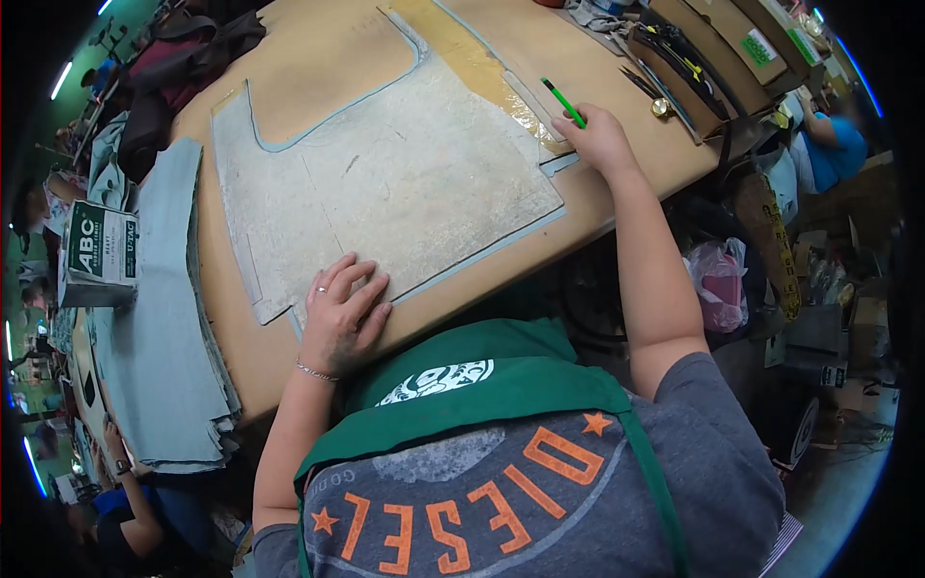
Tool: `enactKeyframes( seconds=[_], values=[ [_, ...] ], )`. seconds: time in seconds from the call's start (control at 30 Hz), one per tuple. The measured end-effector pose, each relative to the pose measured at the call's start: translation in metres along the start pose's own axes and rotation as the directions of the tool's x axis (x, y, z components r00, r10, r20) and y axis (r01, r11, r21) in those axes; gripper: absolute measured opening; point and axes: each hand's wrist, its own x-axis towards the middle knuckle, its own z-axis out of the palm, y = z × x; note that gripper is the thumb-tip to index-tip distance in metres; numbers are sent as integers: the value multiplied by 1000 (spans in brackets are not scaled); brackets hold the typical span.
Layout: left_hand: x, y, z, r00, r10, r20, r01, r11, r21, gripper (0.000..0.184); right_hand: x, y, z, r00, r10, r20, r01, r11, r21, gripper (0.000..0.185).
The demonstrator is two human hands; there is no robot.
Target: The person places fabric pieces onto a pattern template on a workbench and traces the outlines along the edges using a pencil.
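A large grey pattern template [405,183], scuffed and with a curved cut-out on its far side, lies flat on the tan table [289,48]. Thin strips of light-blue material [482,252] show along its edges. My left hand [345,306] rests on the template's near edge, fingers somewhat apart, with a ring and a bracelet on that side. In my right hand [599,143] is a green pencil [565,104], held above the template's right corner. Close by it lies a second, narrow template [482,58] covered partly with shiny brown tape.
A thick stack of light-blue sheets [159,318] lies at the left, with an ABC box [99,252] on it. Dark bags [183,72] sit at the far left. A cardboard tray of tools [679,72] stands at the right edge. Other people are at both sides.
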Motion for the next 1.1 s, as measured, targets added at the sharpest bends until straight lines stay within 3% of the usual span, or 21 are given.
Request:
enactKeyframes(
  seconds=[0.07,0.13,0.2,0.27,0.37,0.47,0.57,0.67,0.77,0.9,0.93,1.0,1.07,1.1],
  values=[
    [-3,-7,-4,1000,28,-11,-29,999,-35,25,11,-4,6,1000,-2,27,2,1000,16,38],
    [-13,-23,-10,970,-149,-192,142,989,-52,24,20,-8,12,997,-16,76,19,999,-33,37],
    [-22,-46,-28,831,-393,-395,393,916,-84,24,26,-9,14,993,-8,119,13,999,-41,35],
    [-33,-83,-43,717,-538,-442,593,805,-19,28,31,-11,14,988,15,156,-13,1000,-11,33],
    [-37,-114,-48,588,-765,-265,775,626,-87,35,40,-7,17,976,78,202,-106,985,135,31],
    [-30,-118,-51,505,-844,-180,828,533,-174,41,46,-4,16,961,101,258,-163,959,232,32],
    [-34,-124,-49,527,-830,-183,800,557,-223,41,44,-6,13,961,69,267,-144,952,272,32],
    [-30,-120,-52,546,-784,-296,799,594,-99,40,49,-3,17,961,99,260,-166,954,250,30],
    [-25,-125,-54,536,-789,-301,817,575,-51,39,54,0,17,975,65,212,-92,989,117,29],
    [-26,-140,-51,572,-789,-225,817,572,73,30,58,6,18,964,49,261,-73,994,83,23],
    [-26,-141,-53,559,-799,-221,823,567,29,29,48,-8,12,942,107,319,-160,976,147,24],
    [-27,-142,-55,543,-811,-215,825,564,-44,30,55,2,17,968,46,248,-71,993,94,23],
    [-25,-140,-62,450,-890,-81,859,455,-233,32,55,2,16,962,20,272,-67,984,166,24],
    [-27,-142,-60,470,-875,-112,834,482,-267,32,57,3,16,953,29,302,-102,968,231,25]
  ],
)
